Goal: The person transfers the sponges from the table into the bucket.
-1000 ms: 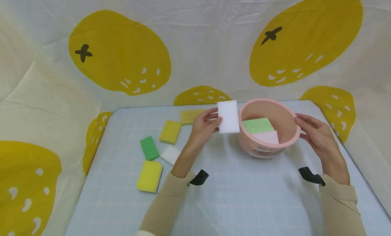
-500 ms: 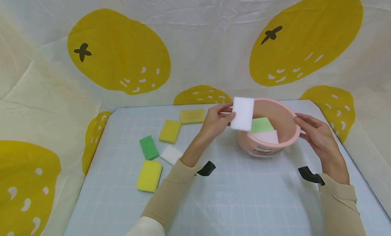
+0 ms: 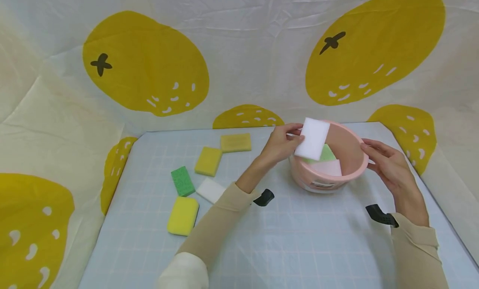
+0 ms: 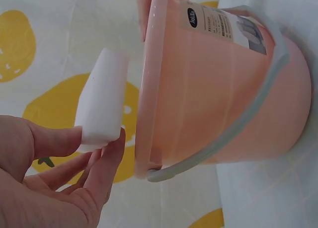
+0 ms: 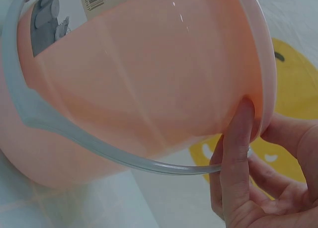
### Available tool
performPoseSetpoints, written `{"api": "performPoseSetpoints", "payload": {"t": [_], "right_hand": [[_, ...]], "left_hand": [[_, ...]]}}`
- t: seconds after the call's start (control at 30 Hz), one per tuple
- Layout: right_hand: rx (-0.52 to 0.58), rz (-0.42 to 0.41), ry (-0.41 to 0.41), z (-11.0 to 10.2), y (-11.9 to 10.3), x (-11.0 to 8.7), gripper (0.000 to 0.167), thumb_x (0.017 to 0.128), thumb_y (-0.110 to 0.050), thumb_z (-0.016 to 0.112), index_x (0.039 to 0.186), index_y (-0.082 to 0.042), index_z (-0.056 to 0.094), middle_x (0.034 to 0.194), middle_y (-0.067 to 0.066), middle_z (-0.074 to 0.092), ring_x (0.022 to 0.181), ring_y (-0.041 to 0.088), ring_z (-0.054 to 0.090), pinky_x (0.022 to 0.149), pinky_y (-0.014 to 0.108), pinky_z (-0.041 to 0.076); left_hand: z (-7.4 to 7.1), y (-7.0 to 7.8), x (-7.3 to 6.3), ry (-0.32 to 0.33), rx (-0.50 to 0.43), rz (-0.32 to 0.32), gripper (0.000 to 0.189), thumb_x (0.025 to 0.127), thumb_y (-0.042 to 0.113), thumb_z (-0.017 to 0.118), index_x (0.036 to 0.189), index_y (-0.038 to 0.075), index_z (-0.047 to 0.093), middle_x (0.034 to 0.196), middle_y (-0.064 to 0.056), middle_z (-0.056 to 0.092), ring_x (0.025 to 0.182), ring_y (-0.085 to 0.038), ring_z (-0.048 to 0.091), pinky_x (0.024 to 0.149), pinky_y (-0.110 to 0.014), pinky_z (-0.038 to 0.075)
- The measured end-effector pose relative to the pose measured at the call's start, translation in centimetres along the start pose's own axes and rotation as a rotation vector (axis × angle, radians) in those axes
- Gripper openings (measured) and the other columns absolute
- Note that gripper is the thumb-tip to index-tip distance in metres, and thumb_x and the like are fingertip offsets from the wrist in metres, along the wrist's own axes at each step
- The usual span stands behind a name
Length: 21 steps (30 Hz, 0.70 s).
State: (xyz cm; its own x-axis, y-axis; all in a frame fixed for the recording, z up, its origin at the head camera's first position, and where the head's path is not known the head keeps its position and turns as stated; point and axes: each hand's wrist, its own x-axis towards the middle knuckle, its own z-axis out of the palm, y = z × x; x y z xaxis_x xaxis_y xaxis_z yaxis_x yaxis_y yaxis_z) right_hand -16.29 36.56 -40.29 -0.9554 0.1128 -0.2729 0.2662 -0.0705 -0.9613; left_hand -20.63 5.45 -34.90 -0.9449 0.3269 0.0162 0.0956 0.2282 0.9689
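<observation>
My left hand [image 3: 281, 143] pinches a white sponge [image 3: 312, 138] between thumb and fingers, over the left part of a pink bucket [image 3: 351, 133]. In the left wrist view the white sponge [image 4: 103, 100] is beside the bucket's rim [image 4: 149, 89], outlined against the patterned cloth. With its thumb and fingers on either side of the rim, my right hand [image 3: 391, 164] grips the bucket's right edge; the right wrist view shows those fingers [image 5: 237, 153] on the outer wall near the handle [image 5: 124, 156]. Inside the bucket lie a green sponge [image 3: 328, 153] and a whitish sponge [image 3: 329, 167], partly covered by the held one.
Left of the bucket, several sponges lie on the checked tablecloth [image 3: 284, 247]: yellow ones [image 3: 208, 161], a green one [image 3: 183, 181] and a white one [image 3: 211, 190] partly behind my left forearm. A patterned cloth wall [image 3: 254, 72] stands along the back and sides.
My left hand has carried the white sponge rightward, from beside the bucket to over its opening, and the sponge has tilted. The right hand and the bucket stay in place.
</observation>
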Motion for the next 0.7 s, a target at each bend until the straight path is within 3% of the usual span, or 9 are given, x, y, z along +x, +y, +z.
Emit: {"api": "performPoseSetpoints", "payload": {"t": [0.13,0.27,0.4,0.7], "right_hand": [[-0.010,0.006,-0.004,-0.1,0.1,0.1,0.053,0.093,-0.038,0.076,0.139,-0.020,0.059,0.115,-0.018,0.065,0.095,-0.001,0.064,0.074,0.017,0.057],[-0.017,0.003,-0.003,-0.1,0.1,0.2,0.056,0.093,-0.038,0.076,0.142,-0.019,0.057,0.116,-0.018,0.064,0.096,-0.001,0.064,0.074,0.017,0.057],[-0.018,0.010,0.006,-0.1,0.1,0.2,0.059,0.092,-0.039,0.076,0.144,-0.019,0.056,0.117,-0.017,0.063,0.096,0.000,0.063,0.074,0.017,0.057],[-0.003,-0.006,-0.001,-0.2,0.2,0.2,0.052,0.093,-0.037,0.076,0.139,-0.020,0.060,0.116,-0.017,0.064,0.096,0.000,0.064,0.074,0.017,0.057]], "left_hand": [[0.8,0.3,0.6,-0.014,0.048,0.010,0.039,0.099,0.006,0.065,0.139,0.004,0.064,0.118,-0.012,0.069,0.094,-0.014,0.066,0.076,-0.018,0.052],[1.6,0.4,1.4,-0.034,0.090,0.049,0.039,0.099,0.004,0.064,0.138,0.002,0.063,0.116,-0.013,0.070,0.096,-0.017,0.068,0.076,-0.017,0.052],[2.3,0.4,2.1,-0.055,0.146,0.046,0.039,0.100,0.004,0.063,0.139,0.003,0.063,0.115,-0.011,0.070,0.099,-0.017,0.068,0.077,-0.016,0.052],[4.0,0.3,3.1,-0.133,0.324,0.061,0.039,0.102,0.000,0.055,0.138,0.009,0.065,0.113,-0.004,0.068,0.095,-0.012,0.062,0.075,-0.016,0.049]]}}
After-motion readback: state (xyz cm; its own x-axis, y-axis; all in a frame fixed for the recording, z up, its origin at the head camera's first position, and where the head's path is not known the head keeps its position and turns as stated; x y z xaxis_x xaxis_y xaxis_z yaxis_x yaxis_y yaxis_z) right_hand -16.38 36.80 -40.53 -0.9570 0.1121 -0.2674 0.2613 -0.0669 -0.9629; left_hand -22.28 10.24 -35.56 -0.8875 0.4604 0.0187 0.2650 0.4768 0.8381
